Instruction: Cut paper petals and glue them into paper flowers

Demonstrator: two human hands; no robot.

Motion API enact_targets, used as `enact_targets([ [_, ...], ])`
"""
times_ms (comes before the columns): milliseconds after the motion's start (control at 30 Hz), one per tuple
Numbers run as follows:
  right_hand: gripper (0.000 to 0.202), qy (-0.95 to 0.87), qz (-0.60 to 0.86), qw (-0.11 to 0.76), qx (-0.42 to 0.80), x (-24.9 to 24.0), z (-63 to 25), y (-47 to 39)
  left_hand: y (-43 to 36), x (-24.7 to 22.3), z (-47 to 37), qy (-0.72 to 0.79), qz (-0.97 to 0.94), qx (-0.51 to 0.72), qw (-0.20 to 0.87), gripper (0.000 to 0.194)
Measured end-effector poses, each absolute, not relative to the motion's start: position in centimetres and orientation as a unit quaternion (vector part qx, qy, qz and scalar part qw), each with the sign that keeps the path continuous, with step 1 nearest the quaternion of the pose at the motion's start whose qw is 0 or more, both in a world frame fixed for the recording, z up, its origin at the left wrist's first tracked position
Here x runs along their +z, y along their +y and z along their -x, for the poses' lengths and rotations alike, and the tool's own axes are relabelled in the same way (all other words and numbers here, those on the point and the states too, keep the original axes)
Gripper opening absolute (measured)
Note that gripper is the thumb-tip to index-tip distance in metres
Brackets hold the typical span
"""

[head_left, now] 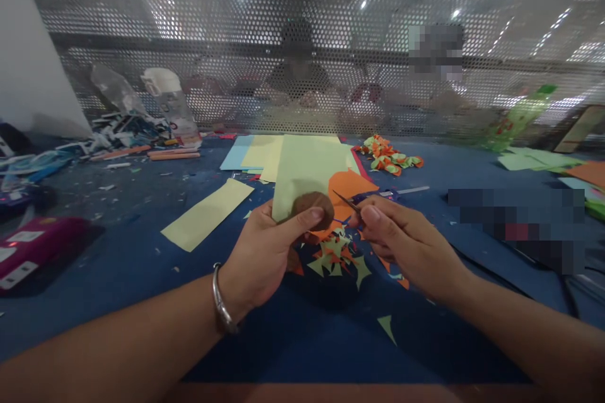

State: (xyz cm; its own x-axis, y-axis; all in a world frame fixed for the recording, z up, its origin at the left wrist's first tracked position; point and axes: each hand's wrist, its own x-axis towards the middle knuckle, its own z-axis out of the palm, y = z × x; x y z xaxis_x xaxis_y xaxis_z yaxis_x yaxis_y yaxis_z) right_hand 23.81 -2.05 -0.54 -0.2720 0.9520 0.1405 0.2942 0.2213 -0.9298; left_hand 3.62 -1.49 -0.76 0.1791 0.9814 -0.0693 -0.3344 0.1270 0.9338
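My left hand (265, 255), a silver bangle on its wrist, pinches a round brown piece (309, 203), apparently paper, between thumb and fingers. My right hand (401, 242) is closed around small scissors (347, 201); a dark pointed blade sticks out toward the round piece, a short gap apart, while the handles are hidden in the fingers. Behind the hands lie an orange paper sheet (347, 186) and a pale green sheet (307, 160). Green and orange paper offcuts (335, 253) are heaped on the blue table below.
A pale yellow strip (208, 214) lies left. Cut orange and green pieces (390, 155) are piled at the back. A purple-handled tool (390, 193) lies behind my right hand. Bottles (172, 104) stand against the perforated screen (227, 63); a magenta power strip (38, 249) is far left.
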Motion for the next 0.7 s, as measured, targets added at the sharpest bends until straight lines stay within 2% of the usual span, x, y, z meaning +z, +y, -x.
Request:
enact_targets([
  [267,0.046,-0.696,0.454,0.367,0.417,-0.47,-23.74,-1.78,-1.76,-0.91,-3.76,0.345,-0.463,0.527,0.624,0.025],
  [400,0.046,-0.698,0.444,0.373,0.420,-0.51,-23.71,-1.90,-1.85,-1.04,-3.92,0.337,-0.475,0.525,0.621,0.030],
  [700,0.043,-0.703,0.427,0.369,0.433,-0.22,-23.50,-2.11,-2.04,-0.67,-4.47,0.312,-0.466,0.521,0.643,0.021],
])
